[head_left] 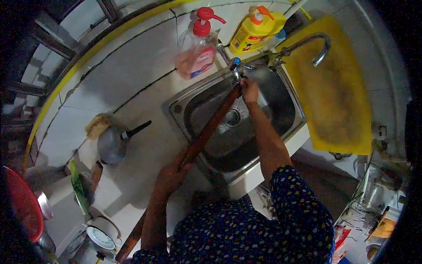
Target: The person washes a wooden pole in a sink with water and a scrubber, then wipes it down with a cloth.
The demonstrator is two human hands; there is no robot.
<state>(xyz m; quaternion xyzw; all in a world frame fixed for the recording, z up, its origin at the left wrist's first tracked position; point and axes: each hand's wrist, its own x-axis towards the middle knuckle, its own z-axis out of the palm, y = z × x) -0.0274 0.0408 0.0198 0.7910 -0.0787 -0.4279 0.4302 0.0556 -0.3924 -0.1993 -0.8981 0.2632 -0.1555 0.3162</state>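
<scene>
A long reddish-brown stick (212,124), possibly a cane stalk, slants over the steel sink (178,121). Its upper end lies just below the tap (236,72), and its lower part passes beside my left forearm. My left hand (170,177) is wrapped around the stick near the sink's left front corner. At the upper end, my right hand (250,91) is closed on the stick beside the tap; its fingertips are partly hidden. Whether water runs from the tap cannot be made out.
A pump bottle (198,57) and a yellow bottle (258,33) stand behind the sink. A curved spout (323,46) reaches over a yellow sheet (332,92) at right. Left on the counter are a pan (112,145), a green vegetable (79,189), a knife (96,176) and a white enamel lid (101,237).
</scene>
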